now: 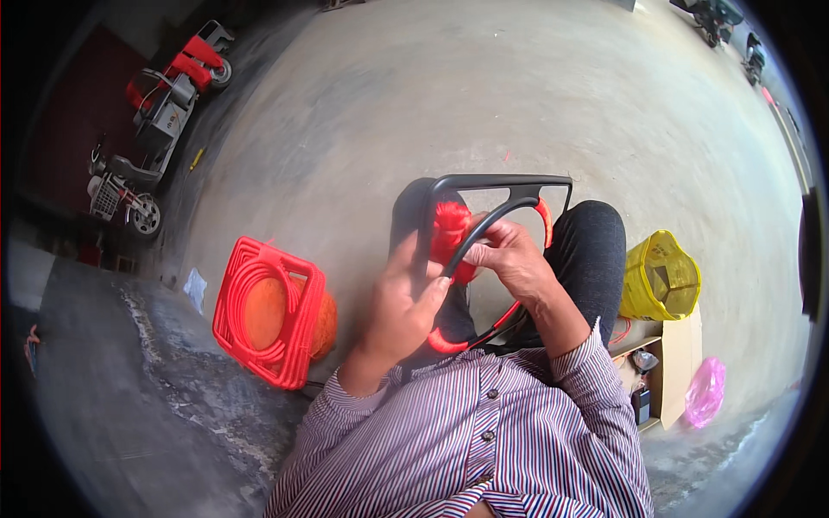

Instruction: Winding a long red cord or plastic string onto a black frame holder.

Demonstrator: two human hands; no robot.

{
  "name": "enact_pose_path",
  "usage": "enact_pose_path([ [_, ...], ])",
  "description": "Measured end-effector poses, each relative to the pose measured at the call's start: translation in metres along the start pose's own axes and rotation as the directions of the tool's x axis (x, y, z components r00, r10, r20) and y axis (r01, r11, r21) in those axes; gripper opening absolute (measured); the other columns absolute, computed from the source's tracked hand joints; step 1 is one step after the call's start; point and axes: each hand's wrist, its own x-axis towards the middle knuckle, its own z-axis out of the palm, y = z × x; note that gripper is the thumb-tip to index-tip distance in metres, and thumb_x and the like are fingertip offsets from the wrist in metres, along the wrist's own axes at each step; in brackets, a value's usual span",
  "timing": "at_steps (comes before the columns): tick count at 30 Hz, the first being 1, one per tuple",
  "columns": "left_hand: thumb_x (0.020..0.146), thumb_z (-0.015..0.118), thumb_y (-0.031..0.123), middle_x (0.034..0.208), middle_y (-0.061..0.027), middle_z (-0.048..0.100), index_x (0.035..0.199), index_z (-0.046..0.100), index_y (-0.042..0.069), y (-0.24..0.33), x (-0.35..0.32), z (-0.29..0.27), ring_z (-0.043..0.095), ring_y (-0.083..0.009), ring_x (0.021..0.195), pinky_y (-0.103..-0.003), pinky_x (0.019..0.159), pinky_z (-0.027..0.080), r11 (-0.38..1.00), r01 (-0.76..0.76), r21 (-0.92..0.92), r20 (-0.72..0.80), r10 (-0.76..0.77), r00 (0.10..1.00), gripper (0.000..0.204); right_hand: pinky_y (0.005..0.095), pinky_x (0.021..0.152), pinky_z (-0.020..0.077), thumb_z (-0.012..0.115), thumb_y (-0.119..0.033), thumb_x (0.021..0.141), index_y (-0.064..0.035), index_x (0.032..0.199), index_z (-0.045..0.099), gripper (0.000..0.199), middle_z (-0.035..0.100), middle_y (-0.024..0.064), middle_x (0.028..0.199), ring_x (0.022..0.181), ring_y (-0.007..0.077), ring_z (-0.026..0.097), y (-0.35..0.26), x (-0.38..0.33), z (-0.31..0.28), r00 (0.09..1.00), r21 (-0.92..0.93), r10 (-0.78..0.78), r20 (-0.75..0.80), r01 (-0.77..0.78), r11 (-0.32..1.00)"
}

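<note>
Right hand: I see it pinching the black ring, partly wrapped red.
Left hand: blurred at the frame's side; I can't tell its grip.
Red bundle: between both hands.
Black frame: over the lap.
Winding: likely the current step; I'd want the strand taut.
Yellow bucket: beside the right knee.

Around my grip, I register a grey concrete floor; far left of it, a dark red panel stands in shadow.

Open floor ahead, black frame over the knees, red frames at left, yellow bucket at right
</note>
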Motion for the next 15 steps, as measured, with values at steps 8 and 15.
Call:
enact_pose_path([
  [8, 0.079, 0.061, -0.001, 0.109, -0.0138, 0.058, 0.096, 0.064, -0.001, 0.011, 0.002, -0.003, 0.058, -0.0254, 0.102, -0.035, 0.092, 0.043, 0.997, -0.064, 0.042, -0.125, 0.069, 0.99, 0.017, 0.0355, 0.088, 0.0452, 0.073, -0.015, 0.077, -0.0016, 0.113, 0.06, 0.04, 0.062, 0.0088, 0.103, 0.099, 0.0213, 0.057, -0.014, -0.024, 0.006, 0.92, -0.229, -0.367, -0.14, 0.33, 0.916],
  [15, 0.078, 0.061, -0.003, 0.123, -0.0161, 0.054, 0.093, 0.064, 0.0, 0.016, 0.006, 0.011, 0.053, -0.0271, 0.112, -0.039, 0.095, 0.042, 0.977, -0.209, 0.051, -0.171, 0.215, 0.962, 0.016, 0.0345, 0.09, 0.043, 0.074, -0.011, 0.074, -0.0051, 0.107, 0.063, 0.035, 0.056, 0.0074, 0.11, 0.105, 0.0211, 0.052, -0.031, -0.027, 0.019, 0.749, -0.369, -0.662, -0.032, 0.607, 0.704],
])
